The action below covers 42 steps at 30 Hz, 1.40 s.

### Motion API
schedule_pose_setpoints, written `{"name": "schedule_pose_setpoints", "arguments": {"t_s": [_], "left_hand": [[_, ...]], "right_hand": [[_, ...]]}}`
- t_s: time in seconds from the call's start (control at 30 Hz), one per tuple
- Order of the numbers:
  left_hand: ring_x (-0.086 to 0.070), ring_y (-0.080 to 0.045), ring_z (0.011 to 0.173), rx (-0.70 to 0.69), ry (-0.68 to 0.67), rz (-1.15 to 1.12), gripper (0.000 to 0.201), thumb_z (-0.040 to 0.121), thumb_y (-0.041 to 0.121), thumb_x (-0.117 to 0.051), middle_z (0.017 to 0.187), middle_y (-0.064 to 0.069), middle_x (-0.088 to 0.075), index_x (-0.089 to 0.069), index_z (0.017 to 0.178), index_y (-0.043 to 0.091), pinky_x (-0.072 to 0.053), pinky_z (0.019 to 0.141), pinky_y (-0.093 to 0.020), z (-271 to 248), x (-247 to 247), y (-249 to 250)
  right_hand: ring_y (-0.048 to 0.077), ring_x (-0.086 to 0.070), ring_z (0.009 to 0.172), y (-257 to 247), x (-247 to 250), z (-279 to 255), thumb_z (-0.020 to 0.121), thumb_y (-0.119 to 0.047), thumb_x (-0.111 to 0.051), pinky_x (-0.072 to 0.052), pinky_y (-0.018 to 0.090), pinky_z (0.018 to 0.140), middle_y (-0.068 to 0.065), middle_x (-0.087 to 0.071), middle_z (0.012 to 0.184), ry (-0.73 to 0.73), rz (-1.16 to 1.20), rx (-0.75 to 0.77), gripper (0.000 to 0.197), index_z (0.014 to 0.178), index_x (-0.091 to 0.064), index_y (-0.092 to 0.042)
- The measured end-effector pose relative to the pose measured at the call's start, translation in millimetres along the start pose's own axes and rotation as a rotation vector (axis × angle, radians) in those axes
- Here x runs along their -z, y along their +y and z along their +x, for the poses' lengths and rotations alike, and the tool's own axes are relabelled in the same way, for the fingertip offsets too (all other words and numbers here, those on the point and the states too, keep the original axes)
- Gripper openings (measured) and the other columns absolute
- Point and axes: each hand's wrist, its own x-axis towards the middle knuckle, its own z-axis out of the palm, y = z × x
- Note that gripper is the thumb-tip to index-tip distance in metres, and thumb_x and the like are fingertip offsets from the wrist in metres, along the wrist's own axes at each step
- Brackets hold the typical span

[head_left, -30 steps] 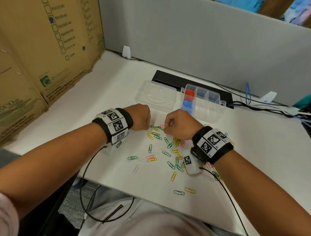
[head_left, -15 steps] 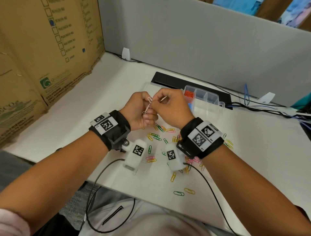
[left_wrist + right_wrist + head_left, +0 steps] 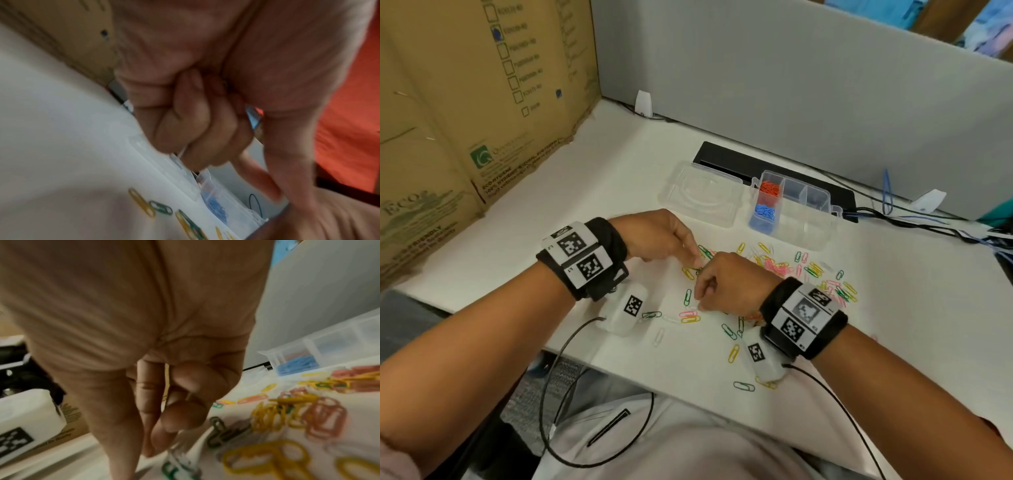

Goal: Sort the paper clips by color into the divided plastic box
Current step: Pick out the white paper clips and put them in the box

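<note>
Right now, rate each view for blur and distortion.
Head view: sharp, wide-angle bending; divided plastic box reads clearly. Left wrist view: motion-blurred, left hand soft and fills the frame. Right wrist view: right hand fairly clear, paper clips smeared.

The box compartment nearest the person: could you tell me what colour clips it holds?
Blue paper clips in the plastic box, clearest in the head view.

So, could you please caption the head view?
Both hands reach into scattered paper clips near the divided plastic box.
</note>
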Motion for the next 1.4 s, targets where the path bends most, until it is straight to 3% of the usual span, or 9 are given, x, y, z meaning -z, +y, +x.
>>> {"name": "schedule_pose_setpoints", "arguments": {"t_s": [0.1, 0.23, 0.4, 0.53, 0.7, 0.9, 1.07, 1.23, 1.4], "left_hand": [[-0.043, -0.002, 0.060, -0.046, -0.055, 0.163, 0.013, 0.071, 0.023, -0.085, 0.058, 0.013, -0.050, -0.077, 0.081, 0.020, -0.038, 0.067, -0.016, -16, -7, 1], [-0.038, -0.002, 0.045, 0.032, -0.147, 0.391, 0.032, 0.066, 0.024, -0.089, 0.045, 0.016, -0.042, -0.071, 0.092, 0.019, -0.032, 0.051, -0.017, -31, -23, 0], [-0.043, 0.001, 0.057, 0.085, -0.206, 0.593, 0.048, 0.066, 0.022, -0.088, 0.067, 0.020, -0.042, -0.056, 0.103, 0.024, -0.033, 0.050, -0.017, -39, -39, -6], [-0.043, 0.003, 0.064, -0.010, -0.103, 0.710, 0.039, 0.073, 0.024, -0.083, 0.075, 0.020, -0.044, -0.063, 0.106, 0.023, -0.030, 0.053, -0.014, -34, -46, -10], [-0.051, -0.004, 0.070, -0.060, -0.028, 0.676, 0.009, 0.082, 0.029, -0.076, 0.073, 0.015, -0.057, -0.070, 0.085, 0.023, -0.034, 0.058, -0.016, -19, -45, -17], [-0.060, -0.012, 0.081, -0.030, 0.001, 0.657, 0.011, 0.088, 0.034, -0.068, 0.087, 0.007, -0.067, -0.068, 0.081, 0.025, -0.043, 0.071, -0.025, -5, -41, -19], [-0.061, -0.016, 0.083, 0.015, 0.040, 0.562, 0.016, 0.093, 0.031, -0.061, 0.088, 0.004, -0.068, -0.070, 0.091, 0.018, -0.049, 0.076, -0.028, -6, -22, -19], [-0.029, -0.014, 0.047, 0.135, 0.061, -0.118, 0.022, 0.090, 0.011, -0.047, 0.060, -0.002, -0.042, -0.046, 0.069, 0.012, -0.023, 0.045, -0.023, -16, -1, -23], [-0.026, -0.014, 0.043, 0.157, 0.091, -0.386, 0.018, 0.079, 0.002, -0.041, 0.057, -0.006, -0.043, -0.039, 0.064, 0.012, -0.016, 0.042, -0.023, -24, 2, -29]], "right_hand": [[0.010, -0.062, 0.075, -4, -2, 1, 0.081, -0.020, -0.072, -0.055, 0.028, 0.074, -0.014, -0.062, 0.073, 0.006, -0.031, 0.022, 0.006, 0.085, -0.078, -0.020], [0.016, -0.066, 0.077, -1, -6, 4, 0.080, -0.014, -0.065, -0.058, 0.035, 0.075, -0.007, -0.069, 0.076, 0.052, -0.044, 0.023, 0.011, 0.077, -0.075, -0.018], [0.016, -0.066, 0.079, 0, -4, 6, 0.077, -0.019, -0.075, -0.058, 0.033, 0.075, -0.008, -0.066, 0.078, 0.042, -0.073, 0.035, 0.004, 0.080, -0.074, -0.016], [0.016, -0.064, 0.074, -1, -6, 10, 0.080, -0.012, -0.067, -0.056, 0.031, 0.071, -0.005, -0.066, 0.075, 0.017, -0.067, 0.038, 0.008, 0.074, -0.072, -0.013], [0.017, -0.065, 0.078, -2, -4, 7, 0.078, -0.010, -0.069, -0.057, 0.033, 0.071, -0.003, -0.066, 0.078, -0.005, -0.041, 0.018, 0.006, 0.074, -0.069, -0.014], [0.006, -0.057, 0.066, 6, -2, 4, 0.077, -0.003, -0.070, -0.055, 0.028, 0.072, -0.009, -0.062, 0.072, 0.153, 0.159, 0.012, 0.012, 0.081, -0.071, -0.015], [0.008, -0.059, 0.068, 2, -2, 7, 0.080, -0.004, -0.069, -0.055, 0.028, 0.074, -0.001, -0.068, 0.075, 0.187, 0.247, 0.017, 0.016, 0.090, -0.076, -0.015], [0.011, -0.059, 0.077, -14, -12, 16, 0.079, -0.008, -0.067, -0.052, 0.025, 0.076, -0.014, -0.058, 0.075, 0.132, 0.116, 0.047, 0.018, 0.093, -0.077, -0.015], [0.022, -0.066, 0.085, -24, -21, 34, 0.076, -0.017, -0.073, -0.057, 0.033, 0.074, 0.004, -0.070, 0.091, 0.133, -0.040, -0.034, 0.017, 0.089, -0.073, -0.007]]}}
